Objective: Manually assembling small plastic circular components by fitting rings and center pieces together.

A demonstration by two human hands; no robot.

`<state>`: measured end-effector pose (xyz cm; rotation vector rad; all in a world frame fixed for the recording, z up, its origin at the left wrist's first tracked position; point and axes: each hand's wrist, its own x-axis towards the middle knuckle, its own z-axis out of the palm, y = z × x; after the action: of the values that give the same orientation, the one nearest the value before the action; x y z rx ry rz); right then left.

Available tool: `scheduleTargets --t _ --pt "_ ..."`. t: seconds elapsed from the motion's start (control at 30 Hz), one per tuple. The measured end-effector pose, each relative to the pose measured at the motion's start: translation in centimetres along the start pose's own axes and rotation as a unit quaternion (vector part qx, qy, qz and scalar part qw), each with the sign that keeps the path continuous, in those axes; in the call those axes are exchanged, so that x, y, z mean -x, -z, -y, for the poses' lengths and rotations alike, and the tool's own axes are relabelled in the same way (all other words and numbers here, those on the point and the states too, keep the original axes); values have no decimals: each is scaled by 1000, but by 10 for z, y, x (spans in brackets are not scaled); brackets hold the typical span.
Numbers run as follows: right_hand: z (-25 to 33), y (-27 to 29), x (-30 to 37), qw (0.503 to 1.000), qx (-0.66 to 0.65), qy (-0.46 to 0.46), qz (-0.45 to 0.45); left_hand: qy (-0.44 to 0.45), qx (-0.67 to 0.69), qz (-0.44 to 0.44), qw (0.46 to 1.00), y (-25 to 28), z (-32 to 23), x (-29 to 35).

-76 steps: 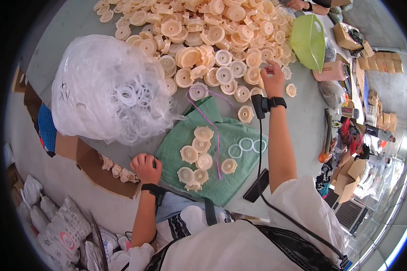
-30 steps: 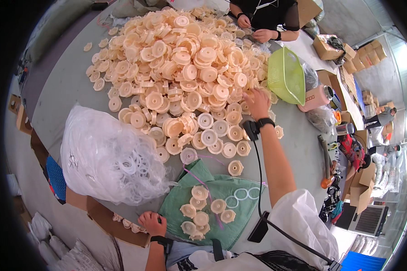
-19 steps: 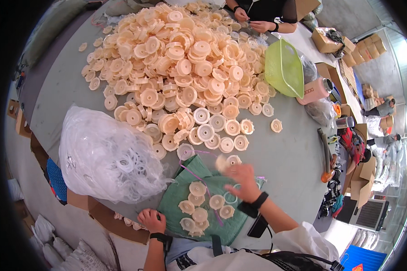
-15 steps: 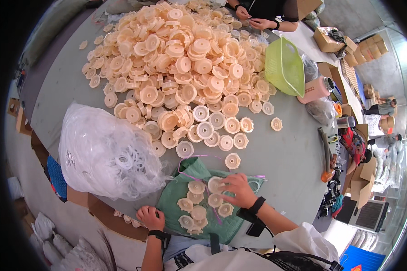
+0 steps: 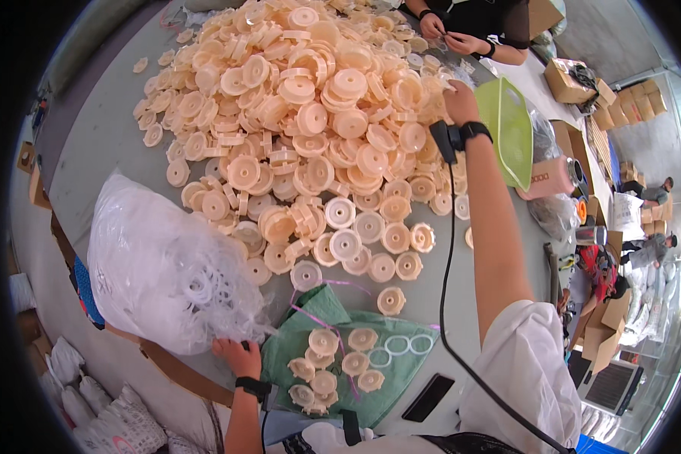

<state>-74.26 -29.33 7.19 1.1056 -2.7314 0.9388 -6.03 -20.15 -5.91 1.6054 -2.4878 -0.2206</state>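
My right hand (image 5: pixel 461 104) is stretched far forward to the right edge of a heap of peach-coloured round plastic caps (image 5: pixel 310 117), beside the green basket. Its fingers curl away from me; whether they hold anything is hidden. Against the lower edge of a clear plastic bag of thin translucent rings (image 5: pixel 200 287) rests my left hand (image 5: pixel 238 358), fingers loosely bent and apart, with nothing visible in them. Several paler caps (image 5: pixel 324 343) lie on a green sack (image 5: pixel 280 363) in front of me. Right of them on the sack are three translucent rings (image 5: pixel 397 346).
A light-green basket (image 5: pixel 505 129) and a pink bottle (image 5: pixel 552 178) stand at the right. A black phone (image 5: pixel 429 397) lies near the sack. A black cable (image 5: pixel 448 265) runs along my right arm. Across the table, another person's hands (image 5: pixel 450 36) work close together.
My right hand has left the caps on the sack and reached forward to the heap's right edge. My left hand has moved up to the plastic bag. The view has shifted slightly.
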Motion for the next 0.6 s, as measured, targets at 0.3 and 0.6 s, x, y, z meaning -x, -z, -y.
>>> scheduleTargets --t 0.3,0.6 --pt "-115 -60 -131 940 304 -50 147 10 9 56 998 9 8 16" --pt "-150 -87 -157 875 375 -57 301 68 -63 163 982 7 27 55"
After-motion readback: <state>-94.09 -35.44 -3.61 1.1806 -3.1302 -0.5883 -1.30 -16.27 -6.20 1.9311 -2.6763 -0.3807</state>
